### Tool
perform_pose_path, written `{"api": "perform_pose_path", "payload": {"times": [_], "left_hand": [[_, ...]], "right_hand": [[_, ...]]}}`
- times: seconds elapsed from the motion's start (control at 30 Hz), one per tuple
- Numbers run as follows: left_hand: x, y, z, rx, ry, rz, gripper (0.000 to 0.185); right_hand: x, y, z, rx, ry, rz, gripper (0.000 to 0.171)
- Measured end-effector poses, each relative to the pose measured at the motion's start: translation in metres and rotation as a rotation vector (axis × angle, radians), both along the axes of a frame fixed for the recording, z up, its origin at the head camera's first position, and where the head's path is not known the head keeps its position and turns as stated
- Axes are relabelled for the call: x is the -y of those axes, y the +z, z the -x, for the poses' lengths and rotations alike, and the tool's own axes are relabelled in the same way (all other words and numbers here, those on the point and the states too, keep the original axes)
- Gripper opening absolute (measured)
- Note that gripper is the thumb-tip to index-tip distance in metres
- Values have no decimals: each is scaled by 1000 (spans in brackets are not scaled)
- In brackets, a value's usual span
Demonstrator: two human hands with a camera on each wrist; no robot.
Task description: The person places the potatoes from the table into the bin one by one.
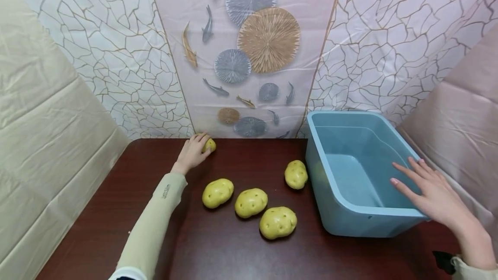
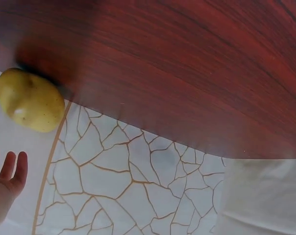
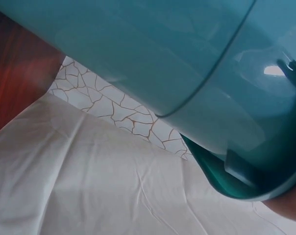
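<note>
Reaching to the table's far edge, my left hand (image 1: 191, 154) cups the small potato (image 1: 210, 144), fingers loose, not clamped. My right hand (image 1: 428, 193) rests flat-fingered on the blue tub's (image 1: 342, 215) near-right rim. Four potatoes (image 1: 250, 202) lie left of it; none inside yet.

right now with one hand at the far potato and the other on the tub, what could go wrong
The far potato sits at the table's back edge against the wall, and the left hand only reaches it at a stretch; it may roll away. The right hand rests flat on the tub rim near the table's right side, so pressing could tip or slide it.
</note>
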State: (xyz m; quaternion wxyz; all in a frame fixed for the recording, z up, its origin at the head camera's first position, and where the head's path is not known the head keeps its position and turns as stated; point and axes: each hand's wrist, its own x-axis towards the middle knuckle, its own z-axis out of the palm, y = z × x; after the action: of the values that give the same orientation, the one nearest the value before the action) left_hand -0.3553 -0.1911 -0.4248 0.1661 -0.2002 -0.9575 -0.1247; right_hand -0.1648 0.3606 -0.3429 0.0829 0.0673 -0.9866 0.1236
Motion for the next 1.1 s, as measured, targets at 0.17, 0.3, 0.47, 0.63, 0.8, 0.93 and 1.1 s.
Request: {"api": "perform_pose_path", "payload": {"times": [0.17,0.3,0.47,0.63,0.8,0.93,1.1], "left_hand": [[1,-2,6,62,36,43,45],[1,0,9,149,79,102,52],[-1,2,11,208,110,169,56],[-2,0,12,247,130,180,58],[-4,-2,13,271,146,174,59],[-6,-1,14,290,155,181,60],[-7,1,16,294,156,195,60]], "right_hand": [[0,1,-1,-9,10,4,63],[-1,0,-2,-13,11,9,62],[0,0,-2,-13,1,10,63],[0,0,-1,-13,-2,11,64],[-1,0,-2,-11,-5,12,64],[-1,0,-1,-9,-10,11,65],[-1,0,-1,-16,-4,9,64]]}}
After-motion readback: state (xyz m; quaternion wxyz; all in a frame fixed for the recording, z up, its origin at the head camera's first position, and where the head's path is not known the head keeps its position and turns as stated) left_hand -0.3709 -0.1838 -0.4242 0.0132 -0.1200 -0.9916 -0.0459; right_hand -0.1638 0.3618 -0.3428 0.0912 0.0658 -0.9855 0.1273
